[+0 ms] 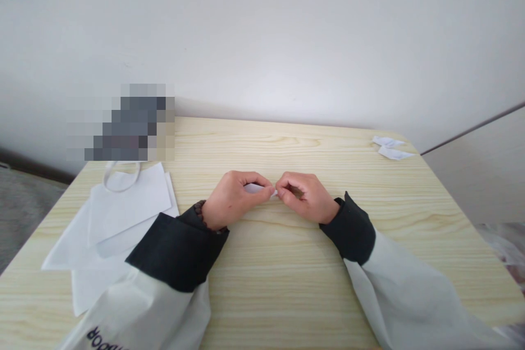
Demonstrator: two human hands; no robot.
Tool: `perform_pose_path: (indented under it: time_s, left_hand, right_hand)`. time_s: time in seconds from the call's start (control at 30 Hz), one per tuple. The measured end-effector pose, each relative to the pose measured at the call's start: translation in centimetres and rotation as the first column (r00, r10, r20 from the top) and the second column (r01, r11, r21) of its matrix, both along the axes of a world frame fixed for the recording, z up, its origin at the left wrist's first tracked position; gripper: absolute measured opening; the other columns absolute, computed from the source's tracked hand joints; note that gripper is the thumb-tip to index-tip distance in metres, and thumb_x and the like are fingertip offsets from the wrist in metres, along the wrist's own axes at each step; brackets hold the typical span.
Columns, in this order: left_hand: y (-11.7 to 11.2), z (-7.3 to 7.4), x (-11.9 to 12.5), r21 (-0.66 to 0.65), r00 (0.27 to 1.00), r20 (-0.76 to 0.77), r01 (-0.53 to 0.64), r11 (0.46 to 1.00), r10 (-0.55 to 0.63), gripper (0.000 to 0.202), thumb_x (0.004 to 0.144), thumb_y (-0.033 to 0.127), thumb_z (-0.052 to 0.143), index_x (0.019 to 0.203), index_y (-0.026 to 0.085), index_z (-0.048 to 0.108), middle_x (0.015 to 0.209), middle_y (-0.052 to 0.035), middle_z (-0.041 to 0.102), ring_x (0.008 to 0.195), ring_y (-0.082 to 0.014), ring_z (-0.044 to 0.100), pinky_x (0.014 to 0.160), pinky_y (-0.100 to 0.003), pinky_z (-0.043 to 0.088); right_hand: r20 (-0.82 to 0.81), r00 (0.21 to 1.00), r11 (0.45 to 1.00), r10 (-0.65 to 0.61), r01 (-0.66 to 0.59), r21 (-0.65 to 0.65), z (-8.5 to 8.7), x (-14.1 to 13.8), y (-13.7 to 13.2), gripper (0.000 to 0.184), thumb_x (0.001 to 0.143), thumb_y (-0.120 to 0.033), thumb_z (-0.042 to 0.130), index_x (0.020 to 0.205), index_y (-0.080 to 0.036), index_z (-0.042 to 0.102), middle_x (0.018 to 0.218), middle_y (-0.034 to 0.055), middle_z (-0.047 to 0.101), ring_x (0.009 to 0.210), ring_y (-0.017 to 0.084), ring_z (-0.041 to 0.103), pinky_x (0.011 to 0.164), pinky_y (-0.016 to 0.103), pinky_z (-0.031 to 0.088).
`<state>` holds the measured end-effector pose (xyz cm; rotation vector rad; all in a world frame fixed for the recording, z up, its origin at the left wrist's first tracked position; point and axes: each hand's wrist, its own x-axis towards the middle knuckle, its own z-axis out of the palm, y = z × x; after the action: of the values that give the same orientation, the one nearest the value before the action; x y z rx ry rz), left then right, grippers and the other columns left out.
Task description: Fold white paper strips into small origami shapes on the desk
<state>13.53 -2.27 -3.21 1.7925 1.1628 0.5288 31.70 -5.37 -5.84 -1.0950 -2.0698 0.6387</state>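
A small piece of folded white paper is held between my two hands over the middle of the table. My left hand is closed around most of it, thumb and forefinger pinching it near its right end. At that end the fingertips of my right hand are pinched together on the paper's narrow tip. Both hands nearly touch each other. Much of the paper is hidden by my fingers, so its full shape cannot be made out.
Loose sheets of white paper overlap at the table's left side, with a white ring-shaped band on top. Behind them is a blurred dark object. Two folded white paper pieces lie at the back right corner. A wall borders the wooden table.
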Motion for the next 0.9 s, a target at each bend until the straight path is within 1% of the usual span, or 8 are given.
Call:
perform_pose_path:
  time_s: [0.27,0.4,0.47,0.53,0.6,0.63,0.73,0.9]
  left_hand:
    - [0.0,-0.2,-0.2,0.014,0.999,0.012,0.048,0.999,-0.049,0.026,0.072,0.039,0.060,0.075,0.016,0.073,0.073,-0.0006,0.071,0.070,-0.0163,0.061,0.060,-0.021,0.045]
    - [0.1,-0.4,-0.3,0.035,0.998,0.005,0.060,0.998,-0.060,0.027,0.075,0.040,0.058,0.076,0.017,0.073,0.074,-0.0004,0.071,0.072,-0.0172,0.062,0.063,-0.023,0.046]
    - [0.2,-0.5,-0.4,0.058,0.997,0.036,0.060,0.997,-0.062,0.027,0.074,0.040,0.059,0.081,0.017,0.072,0.079,-0.0010,0.071,0.076,-0.0180,0.063,0.066,-0.024,0.048]
    - [0.5,-0.8,-0.6,0.047,0.993,0.114,0.039,0.998,-0.045,0.032,0.072,0.039,0.063,0.095,0.016,0.068,0.088,-0.0033,0.070,0.078,-0.0185,0.063,0.067,-0.026,0.050]
    - [0.9,-1.1,-0.9,-0.043,0.972,0.234,-0.008,0.999,0.018,0.050,0.071,0.039,0.065,0.113,0.014,0.056,0.081,-0.0045,0.070,0.064,-0.0160,0.063,0.057,-0.026,0.051]
    - [1.0,-1.3,-1.0,-0.096,0.961,0.274,-0.010,0.995,0.036,0.051,0.071,0.038,0.065,0.114,0.014,0.054,0.077,-0.0038,0.069,0.059,-0.0145,0.062,0.054,-0.026,0.051]
    - [1.3,-1.6,-1.2,-0.124,0.954,0.295,-0.019,0.992,0.055,0.034,0.072,0.036,0.066,0.095,0.012,0.062,0.067,-0.0023,0.067,0.054,-0.0120,0.060,0.054,-0.024,0.051]
    - [1.2,-2.1,-1.3,-0.034,0.962,0.272,0.025,0.999,-0.015,0.023,0.075,0.035,0.064,0.085,0.015,0.069,0.060,0.0005,0.064,0.052,-0.0099,0.056,0.052,-0.020,0.048]
  right_hand:
    - [0.002,0.998,0.998,0.057,-0.057,0.018,0.1,0.3,0.0,0.011,0.080,-0.013,0.045,0.076,-0.017,0.054,0.068,-0.0008,0.053,0.062,0.010,0.048,0.059,0.023,0.038]
    - [0.038,0.998,0.999,0.042,-0.043,0.013,0.0,0.2,0.0,0.010,0.081,-0.016,0.047,0.072,-0.017,0.052,0.064,-0.0019,0.050,0.057,0.010,0.044,0.056,0.022,0.035]
    - [0.031,0.999,0.999,-0.021,0.020,0.031,0.0,0.4,0.1,0.012,0.082,-0.015,0.046,0.071,-0.017,0.051,0.064,-0.0021,0.050,0.056,0.009,0.043,0.055,0.022,0.034]
    - [0.012,0.988,0.986,-0.152,0.150,0.074,-0.2,0.9,0.3,0.013,0.082,-0.015,0.046,0.069,-0.018,0.050,0.062,-0.0025,0.048,0.055,0.009,0.042,0.054,0.022,0.033]
    - [-0.024,0.952,0.944,-0.306,0.307,0.125,-0.3,1.5,0.5,0.016,0.081,-0.015,0.045,0.066,-0.018,0.048,0.059,-0.0028,0.046,0.054,0.010,0.041,0.054,0.023,0.033]
    - [-0.041,0.932,0.922,-0.360,0.362,0.137,-0.4,1.7,0.6,0.017,0.081,-0.015,0.045,0.065,-0.018,0.047,0.058,-0.0029,0.045,0.054,0.010,0.041,0.054,0.023,0.033]
    - [-0.027,0.923,0.911,-0.384,0.383,0.151,-0.5,2.1,0.7,0.018,0.083,-0.016,0.045,0.066,-0.018,0.048,0.060,-0.0018,0.047,0.057,0.011,0.044,0.056,0.024,0.035]
    - [0.063,0.968,0.950,-0.244,0.226,0.217,-0.4,1.2,0.6,0.009,0.083,-0.025,0.052,0.086,-0.017,0.056,0.078,0.0032,0.059,0.072,0.014,0.054,0.066,0.027,0.042]
